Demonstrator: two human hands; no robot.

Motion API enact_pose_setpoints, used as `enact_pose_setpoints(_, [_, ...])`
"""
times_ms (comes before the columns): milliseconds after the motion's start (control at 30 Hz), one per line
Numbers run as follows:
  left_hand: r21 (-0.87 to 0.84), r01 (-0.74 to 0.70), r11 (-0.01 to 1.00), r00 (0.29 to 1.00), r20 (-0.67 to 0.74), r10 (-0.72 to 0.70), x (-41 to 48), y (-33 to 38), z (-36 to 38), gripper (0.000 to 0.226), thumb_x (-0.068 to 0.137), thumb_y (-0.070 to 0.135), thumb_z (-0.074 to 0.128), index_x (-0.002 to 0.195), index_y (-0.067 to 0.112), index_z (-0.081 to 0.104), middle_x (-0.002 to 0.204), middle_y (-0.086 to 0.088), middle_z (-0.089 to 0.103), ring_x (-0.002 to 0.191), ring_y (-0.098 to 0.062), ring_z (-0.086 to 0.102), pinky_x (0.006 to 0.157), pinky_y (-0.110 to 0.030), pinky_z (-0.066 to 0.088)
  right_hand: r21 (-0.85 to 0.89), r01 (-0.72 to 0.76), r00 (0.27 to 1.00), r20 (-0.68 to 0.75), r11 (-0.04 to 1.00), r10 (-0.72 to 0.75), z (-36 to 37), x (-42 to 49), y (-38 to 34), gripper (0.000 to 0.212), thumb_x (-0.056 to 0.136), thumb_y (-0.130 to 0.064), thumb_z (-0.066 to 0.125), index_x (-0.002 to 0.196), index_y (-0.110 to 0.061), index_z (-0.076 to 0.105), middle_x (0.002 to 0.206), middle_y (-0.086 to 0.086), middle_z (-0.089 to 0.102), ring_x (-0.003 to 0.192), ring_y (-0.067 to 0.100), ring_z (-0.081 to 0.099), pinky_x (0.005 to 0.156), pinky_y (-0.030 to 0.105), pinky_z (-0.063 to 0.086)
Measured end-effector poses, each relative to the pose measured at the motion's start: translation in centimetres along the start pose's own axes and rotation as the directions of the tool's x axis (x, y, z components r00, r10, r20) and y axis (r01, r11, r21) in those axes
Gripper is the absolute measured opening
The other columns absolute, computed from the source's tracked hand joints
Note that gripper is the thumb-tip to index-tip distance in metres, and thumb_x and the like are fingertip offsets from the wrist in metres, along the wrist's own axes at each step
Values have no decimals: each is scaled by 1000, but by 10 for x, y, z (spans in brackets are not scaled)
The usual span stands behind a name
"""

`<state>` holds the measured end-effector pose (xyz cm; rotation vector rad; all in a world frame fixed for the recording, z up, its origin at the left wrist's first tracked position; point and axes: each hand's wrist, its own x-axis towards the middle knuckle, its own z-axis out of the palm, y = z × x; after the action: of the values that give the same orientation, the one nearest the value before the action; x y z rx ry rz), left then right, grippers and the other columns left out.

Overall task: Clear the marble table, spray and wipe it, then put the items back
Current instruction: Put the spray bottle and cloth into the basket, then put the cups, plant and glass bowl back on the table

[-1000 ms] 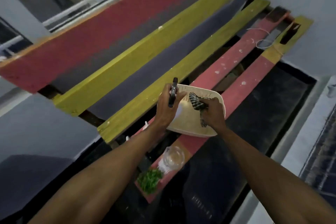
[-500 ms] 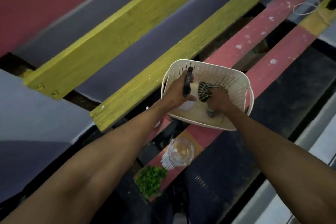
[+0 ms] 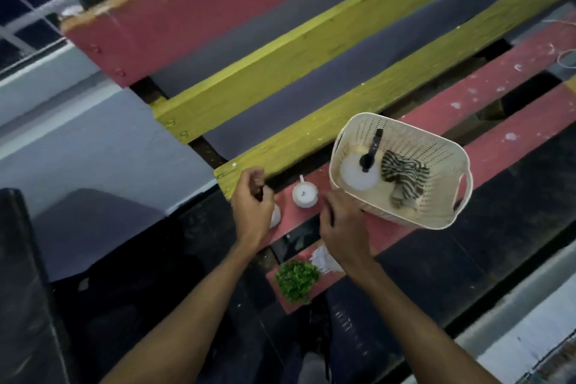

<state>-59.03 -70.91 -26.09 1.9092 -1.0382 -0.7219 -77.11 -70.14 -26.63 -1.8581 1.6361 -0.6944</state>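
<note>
Judged late stage: spray bottle (image 3: 358,173) and striped cloth (image 3: 403,173) lie inside one cream basket (image 3: 343,146) on the red plank bench (image 3: 486,97), so spraying and wiping look done; the return of items to the marble counter (not identifiable here) remains. Count on bench: one basket, one bottle, one cloth, one small white pot (image 3: 304,195), one green plant (image 3: 296,280), one white bundle (image 3: 322,260), partly hidden. Left hand (image 3: 251,213) and right hand (image 3: 341,227): fingers loosely curled, holding nothing visible.
</note>
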Motion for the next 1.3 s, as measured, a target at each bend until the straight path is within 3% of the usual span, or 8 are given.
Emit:
enact_pose_setpoints(100, [73, 259, 963, 960, 85, -265, -18, -43, -6, 64, 82, 6, 76, 139, 13, 49, 138, -8, 58, 126, -27, 58, 107, -46, 49, -72, -116, 971, 203, 991, 129, 46, 12, 7, 48, 98, -10, 52, 145, -8, 44, 141, 14, 52, 128, 32, 52, 100, 40, 46])
enact_pose_setpoints(233, [117, 289, 950, 933, 187, -307, -22, -83, 17, 98, 73, 11, 89, 153, 7, 33, 149, -15, 48, 136, -31, 50, 112, -48, 44, -197, -119, 929, 324, 973, 179, 85, 30, 36, 79, 93, -12, 65, 157, -3, 20, 159, 19, 31, 145, 37, 34, 114, 48, 38])
enact_pose_setpoints(400, [196, 290, 937, 952, 40, -303, -20, -107, 48, 66, 85, 21, 78, 143, 6, 49, 140, -15, 56, 129, -34, 52, 104, -47, 46, -226, -80, 943, 297, 971, 147, 110, 48, 57, 75, 88, -29, 74, 146, -1, 37, 143, 20, 49, 131, 38, 48, 105, 47, 43])
enact_pose_setpoints(600, [120, 245, 962, 966, -119, -231, -28, -101, 5, 54, 81, 23, 83, 127, 6, 62, 121, -13, 68, 111, -32, 63, 92, -46, 52, -101, -110, 971, 202, 989, 129, 110, 34, 36, 57, 75, -21, 83, 121, -2, 56, 114, 18, 61, 107, 37, 59, 84, 39, 47])
enact_pose_setpoints(733, [95, 200, 975, 952, -255, -170, -51, -70, -102, 45, 70, 25, 90, 108, 11, 70, 97, -8, 74, 89, -29, 69, 82, -44, 56, -30, -76, 984, 158, 997, 80, 89, -1, -49, 60, 75, -33, 82, 126, -17, 54, 115, 5, 60, 105, 28, 57, 74, 34, 44])
enact_pose_setpoints(933, [80, 216, 973, 898, -408, -166, -104, -62, -305, 51, 64, 37, 92, 106, 17, 72, 95, -1, 76, 88, -24, 71, 81, -31, 53, 48, -9, 987, 160, 999, 1, 78, -89, -219, 54, 78, -43, 81, 121, -22, 56, 111, 2, 65, 101, 29, 62, 78, 37, 49])
enact_pose_setpoints(1033, [89, 208, 974, 875, -461, -145, -139, -90, -414, 56, 63, 44, 91, 110, 22, 71, 96, 13, 72, 91, -14, 70, 84, -23, 49, 80, 51, 982, 178, 996, -64, 101, -146, -306, 52, 78, -42, 79, 119, -22, 56, 113, 3, 66, 106, 31, 63, 82, 43, 52])
enact_pose_setpoints(1300, [69, 353, 933, 810, -522, -268, -234, -230, -679, 50, 61, 47, 91, 103, 27, 73, 85, 10, 73, 84, -16, 68, 77, -31, 54, 49, 111, 937, 327, 993, -121, 237, -299, -481, 49, 74, -36, 81, 110, -19, 53, 112, 3, 65, 105, 30, 63, 83, 42, 51])
